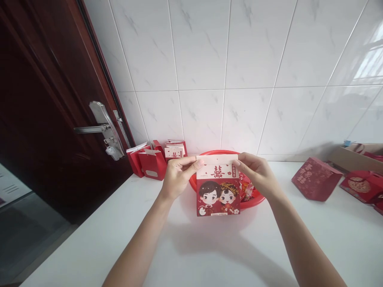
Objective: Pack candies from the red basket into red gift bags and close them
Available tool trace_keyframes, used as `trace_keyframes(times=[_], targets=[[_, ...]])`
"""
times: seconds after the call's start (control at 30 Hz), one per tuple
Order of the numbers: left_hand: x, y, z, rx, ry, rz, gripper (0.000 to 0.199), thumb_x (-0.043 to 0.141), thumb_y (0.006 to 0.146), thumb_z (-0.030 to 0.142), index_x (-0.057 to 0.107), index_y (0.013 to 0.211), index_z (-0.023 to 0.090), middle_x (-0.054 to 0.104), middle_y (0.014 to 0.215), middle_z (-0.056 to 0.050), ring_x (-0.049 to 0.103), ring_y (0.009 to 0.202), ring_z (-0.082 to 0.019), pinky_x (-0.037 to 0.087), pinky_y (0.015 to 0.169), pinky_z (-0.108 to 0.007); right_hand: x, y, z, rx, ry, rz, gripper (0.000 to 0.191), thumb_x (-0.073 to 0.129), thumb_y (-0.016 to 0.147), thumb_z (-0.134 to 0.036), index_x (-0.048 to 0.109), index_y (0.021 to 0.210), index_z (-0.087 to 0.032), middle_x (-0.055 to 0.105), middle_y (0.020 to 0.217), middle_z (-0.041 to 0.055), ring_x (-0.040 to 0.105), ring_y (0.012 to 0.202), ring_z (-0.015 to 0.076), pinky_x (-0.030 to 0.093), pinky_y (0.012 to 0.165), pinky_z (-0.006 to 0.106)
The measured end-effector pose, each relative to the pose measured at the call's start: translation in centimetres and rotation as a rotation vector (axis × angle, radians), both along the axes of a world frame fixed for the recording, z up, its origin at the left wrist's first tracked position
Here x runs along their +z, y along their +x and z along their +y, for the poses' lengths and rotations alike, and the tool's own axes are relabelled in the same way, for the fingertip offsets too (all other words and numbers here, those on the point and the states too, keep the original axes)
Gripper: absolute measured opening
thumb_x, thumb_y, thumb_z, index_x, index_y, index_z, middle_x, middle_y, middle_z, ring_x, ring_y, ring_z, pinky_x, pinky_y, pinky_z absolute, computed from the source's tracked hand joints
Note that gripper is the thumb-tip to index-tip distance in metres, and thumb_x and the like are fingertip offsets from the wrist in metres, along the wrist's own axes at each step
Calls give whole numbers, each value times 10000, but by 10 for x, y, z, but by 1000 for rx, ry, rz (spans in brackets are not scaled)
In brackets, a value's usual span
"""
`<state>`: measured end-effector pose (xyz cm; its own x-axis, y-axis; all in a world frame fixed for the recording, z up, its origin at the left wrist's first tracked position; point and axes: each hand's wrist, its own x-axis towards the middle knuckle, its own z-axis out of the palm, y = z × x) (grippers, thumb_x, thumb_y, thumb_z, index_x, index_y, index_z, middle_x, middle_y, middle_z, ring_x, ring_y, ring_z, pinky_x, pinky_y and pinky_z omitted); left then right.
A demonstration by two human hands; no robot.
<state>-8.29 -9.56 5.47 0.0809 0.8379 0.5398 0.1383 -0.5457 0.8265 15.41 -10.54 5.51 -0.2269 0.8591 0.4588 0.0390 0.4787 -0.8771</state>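
Observation:
Between my two hands a red and cream paper gift bag (218,195) hangs upright above the white table. Its front shows two cartoon figures and red Chinese characters, and its top edge looks flat. My left hand (179,173) pinches the upper left corner, thumb in front. At the upper right corner my right hand (255,171) pinches it the same way. Behind the bag stands a red plastic basket (206,153), partly hidden by the bag and hands. Some wrapped candies (247,192) show inside the basket at the right.
Several red paper bags (152,164) stand at the back left by the tiled wall. On the right are a dark red box (316,179), a bright red box (362,185) and a cardboard box (369,153). A brown door (54,79) with a metal handle borders the table's left side.

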Motion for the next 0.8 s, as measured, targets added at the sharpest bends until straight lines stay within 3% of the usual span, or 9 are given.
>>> trace_keyframes(times=[0.17,0.33,0.43,0.6,0.73,0.8], targets=[[-1,4,-1,-38,-30,-3,320,776,785,514,761,758,196,704,748,-19,645,749,-190,541,685,-289,-1,3,0,-26,32,-2,332,742,842,-506,622,791,-201,686,715,22,632,668,163,507,608,273],[0,8,-2,-60,-27,-92,379,771,794,516,763,974,183,775,1013,-87,712,985,-243,575,869,-324,-1,14,8,-187,61,133,332,777,796,-509,629,769,-213,652,682,6,610,637,157,498,583,277],[3,6,-2,-33,-13,-100,378,772,792,516,752,951,174,772,1044,-108,713,1022,-260,579,880,-335,2,37,16,-429,171,244,328,809,732,-497,624,746,-225,630,659,-7,604,635,164,507,594,290],[6,2,0,-8,5,-88,312,782,783,469,759,879,173,769,998,-90,716,956,-240,580,898,-345,-1,101,23,-1015,332,335,202,763,744,-374,629,728,-224,594,618,-6,510,546,152,424,528,294],[4,3,1,-30,-14,-79,276,781,786,438,766,867,174,775,955,-87,720,889,-224,594,858,-341,-21,140,29,-1362,165,22,138,640,849,-289,581,743,-223,666,765,77,603,695,218,479,695,350],[3,4,1,-34,-15,-72,267,778,789,428,770,870,174,779,932,-85,724,886,-224,597,846,-338,-36,148,36,-1454,46,-133,112,593,846,-218,567,737,-210,678,805,108,622,775,255,474,784,388]])
